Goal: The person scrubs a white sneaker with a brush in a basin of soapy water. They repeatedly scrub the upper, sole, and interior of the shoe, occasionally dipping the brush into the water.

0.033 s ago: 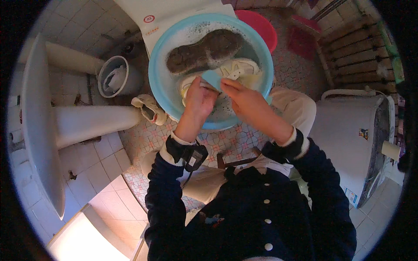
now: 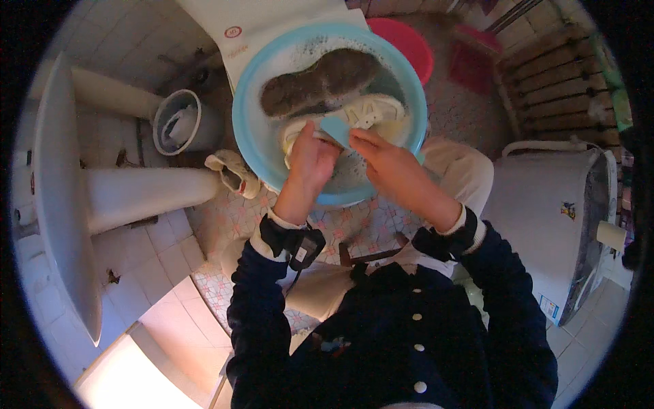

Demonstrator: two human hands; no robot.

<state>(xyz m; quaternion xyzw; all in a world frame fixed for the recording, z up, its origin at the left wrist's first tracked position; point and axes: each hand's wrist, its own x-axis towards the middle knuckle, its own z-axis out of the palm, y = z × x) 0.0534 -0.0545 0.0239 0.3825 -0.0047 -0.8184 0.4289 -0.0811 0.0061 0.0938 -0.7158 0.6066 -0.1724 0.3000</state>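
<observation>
Honestly, left hand (image 2: 310,160) grips the white shoe (image 2: 368,112), right hand (image 2: 388,160) pinches the blue brush (image 2: 336,127); I'd scrub in short strokes over the basin (image 2: 248,129).

My fingers (image 2: 325,140) press a smooth, pale blue plastic brush (image 2: 335,127) against the wet white cloth shoe (image 2: 368,112). The basin (image 2: 248,129) is glossy light blue plastic. The other shoe's sole (image 2: 320,82) looks rough, matt brown rubber. The floor tiles (image 2: 163,238) shine, glazed.
</observation>
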